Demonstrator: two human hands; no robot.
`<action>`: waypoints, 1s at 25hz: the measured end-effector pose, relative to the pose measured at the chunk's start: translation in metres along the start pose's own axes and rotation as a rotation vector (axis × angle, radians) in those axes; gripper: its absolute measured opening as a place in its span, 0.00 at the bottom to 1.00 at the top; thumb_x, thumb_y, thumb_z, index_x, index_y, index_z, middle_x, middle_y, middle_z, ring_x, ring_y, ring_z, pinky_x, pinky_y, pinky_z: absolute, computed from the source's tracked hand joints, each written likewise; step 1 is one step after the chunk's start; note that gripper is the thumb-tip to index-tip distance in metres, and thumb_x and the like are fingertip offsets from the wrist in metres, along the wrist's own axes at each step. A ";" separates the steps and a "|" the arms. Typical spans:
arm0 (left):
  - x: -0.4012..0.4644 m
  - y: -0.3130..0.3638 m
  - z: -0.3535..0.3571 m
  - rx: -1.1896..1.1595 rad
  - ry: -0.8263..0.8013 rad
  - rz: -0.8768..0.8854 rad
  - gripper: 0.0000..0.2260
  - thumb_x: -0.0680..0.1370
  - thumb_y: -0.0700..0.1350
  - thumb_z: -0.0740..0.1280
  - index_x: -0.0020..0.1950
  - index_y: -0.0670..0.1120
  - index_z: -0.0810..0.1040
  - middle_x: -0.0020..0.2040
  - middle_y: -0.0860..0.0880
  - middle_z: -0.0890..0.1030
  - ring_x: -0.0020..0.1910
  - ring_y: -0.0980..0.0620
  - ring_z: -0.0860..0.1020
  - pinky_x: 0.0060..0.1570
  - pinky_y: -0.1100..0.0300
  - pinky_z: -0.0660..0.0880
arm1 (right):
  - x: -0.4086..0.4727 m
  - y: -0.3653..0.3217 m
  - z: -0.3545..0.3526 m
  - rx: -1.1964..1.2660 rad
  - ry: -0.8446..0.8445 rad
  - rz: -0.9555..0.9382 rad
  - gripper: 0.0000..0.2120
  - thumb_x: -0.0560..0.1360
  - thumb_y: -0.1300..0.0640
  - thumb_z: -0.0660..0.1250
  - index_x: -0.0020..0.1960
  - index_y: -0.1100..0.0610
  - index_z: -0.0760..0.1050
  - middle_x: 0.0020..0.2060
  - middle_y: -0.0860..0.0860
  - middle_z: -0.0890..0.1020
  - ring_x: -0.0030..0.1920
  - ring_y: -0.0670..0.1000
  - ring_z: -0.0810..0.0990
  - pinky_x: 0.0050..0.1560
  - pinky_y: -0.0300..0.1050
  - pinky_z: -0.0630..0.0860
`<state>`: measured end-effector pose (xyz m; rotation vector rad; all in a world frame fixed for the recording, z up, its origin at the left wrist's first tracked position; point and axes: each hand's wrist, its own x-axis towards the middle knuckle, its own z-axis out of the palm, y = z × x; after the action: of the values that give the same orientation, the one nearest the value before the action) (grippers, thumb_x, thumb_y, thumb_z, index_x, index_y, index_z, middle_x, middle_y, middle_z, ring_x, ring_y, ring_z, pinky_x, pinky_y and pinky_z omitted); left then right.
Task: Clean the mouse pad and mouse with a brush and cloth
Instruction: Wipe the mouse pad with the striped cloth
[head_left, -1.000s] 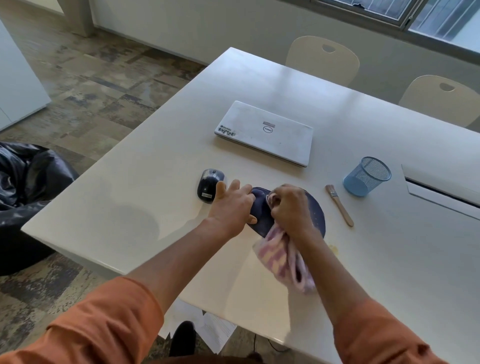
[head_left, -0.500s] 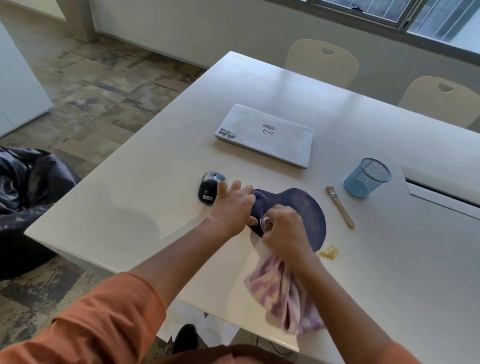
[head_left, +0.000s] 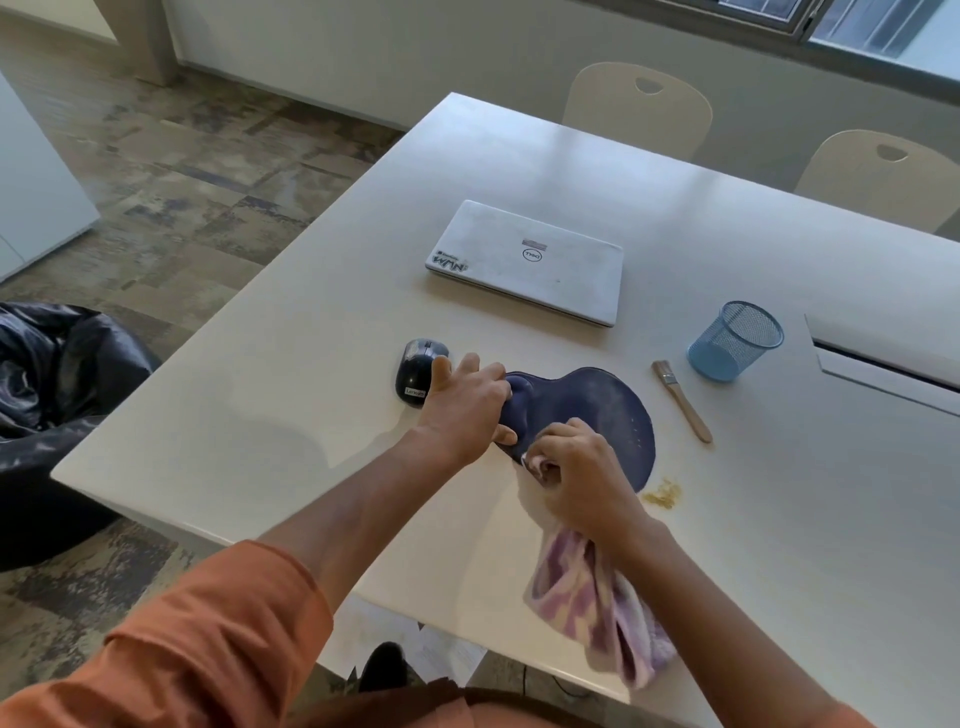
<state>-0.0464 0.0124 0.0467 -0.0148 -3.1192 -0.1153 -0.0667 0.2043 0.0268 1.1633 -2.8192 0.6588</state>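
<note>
Mouse pad (head_left: 597, 410), dark blue with a raised wrist rest at one end, lies flat on the white table (head_left: 311, 415) straight ahead of the person, under both hands. Its long axis runs roughly left to right across the view: the narrow wrist-rest end points left toward the mouse (head_left: 418, 370), and the broad rounded end points right toward the brush (head_left: 681, 400).

The left hand (head_left: 465, 402) lies spread, palm down, over the wrist-rest end, pinning it rather than gripping anything. The right hand (head_left: 584, 475) is closed into a fist around a bunched pink and white cloth (head_left: 597, 603), pressed on the near edge of the pad, with the loose tail of the cloth trailing back toward the person over the table edge.

The broad part of the pad, which looks faintly dusty, lies beyond and to the right of the right hand, so that hand is the nearer one for wiping it, probably with strokes along the long axis away from the pinned end. A small heap of yellowish crumbs (head_left: 662, 493) sits on the table just beside the pad's near right edge (a careless sweep could drag them back on).

The mouse sits upright just left of the left hand, its long axis pointing away from the person, apparently not yet being cleaned. The brush lies unused to the right, bristles away.
</note>
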 end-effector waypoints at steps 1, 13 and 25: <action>0.000 -0.001 0.000 -0.001 0.004 0.002 0.23 0.77 0.64 0.71 0.67 0.53 0.79 0.61 0.55 0.75 0.64 0.48 0.69 0.59 0.46 0.62 | -0.003 -0.002 0.000 0.005 -0.025 -0.047 0.05 0.71 0.63 0.79 0.38 0.56 0.86 0.37 0.47 0.85 0.38 0.49 0.72 0.36 0.41 0.69; -0.001 0.000 0.002 0.016 0.000 0.003 0.22 0.78 0.64 0.70 0.67 0.53 0.79 0.61 0.55 0.75 0.63 0.48 0.70 0.59 0.45 0.63 | -0.007 0.009 -0.005 -0.028 -0.058 -0.108 0.07 0.73 0.66 0.79 0.44 0.54 0.88 0.42 0.45 0.86 0.41 0.51 0.73 0.39 0.48 0.77; 0.000 0.001 0.003 0.023 -0.016 0.007 0.21 0.78 0.63 0.70 0.66 0.53 0.79 0.60 0.55 0.75 0.64 0.47 0.69 0.58 0.45 0.62 | -0.021 0.000 -0.002 -0.056 0.032 0.014 0.07 0.71 0.67 0.79 0.41 0.56 0.86 0.40 0.50 0.85 0.40 0.53 0.76 0.38 0.46 0.76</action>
<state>-0.0470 0.0134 0.0437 -0.0259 -3.1354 -0.0799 -0.0513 0.2191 0.0251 1.1148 -2.8031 0.5891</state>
